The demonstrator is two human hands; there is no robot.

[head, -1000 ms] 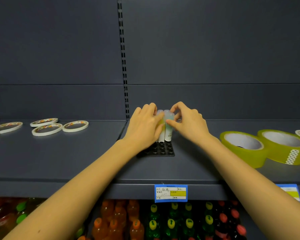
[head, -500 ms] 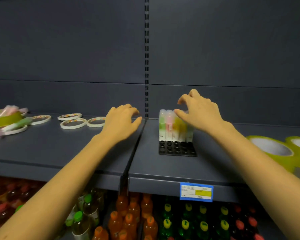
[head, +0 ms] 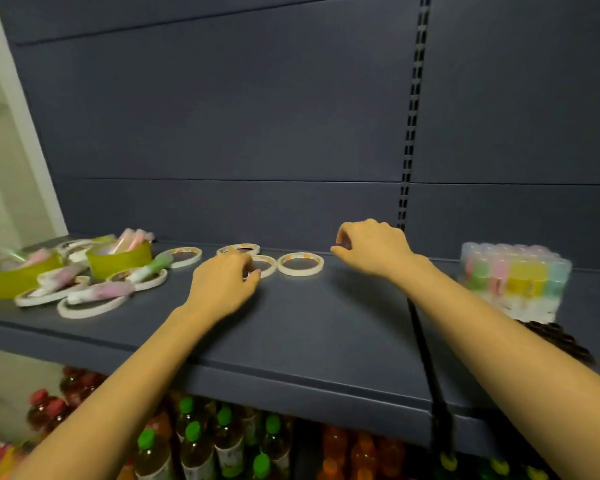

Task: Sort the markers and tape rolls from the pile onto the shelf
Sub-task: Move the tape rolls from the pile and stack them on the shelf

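Grey shelf (head: 326, 341) at chest height — on it the pile (head: 84, 275) of markers and tape rolls is heaped far left, and sorted markers (head: 513, 278) are stood at the right. The left hand (head: 222, 285) and right hand (head: 374, 251) are loosely curled, nothing held. One marker (head: 99, 292) should be pinched by its barrel and lifted clear of the rings (head: 90, 308).

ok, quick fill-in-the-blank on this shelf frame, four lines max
1. The mixed pile lies at the ___ end of the shelf.
2. The upright markers stand to the ___ of the right hand.
3. The thin tape ring beside that hand lies ___ on the shelf.
4. Rows of capped ___ stand under the shelf.
Missing words: left; right; flat; bottles.
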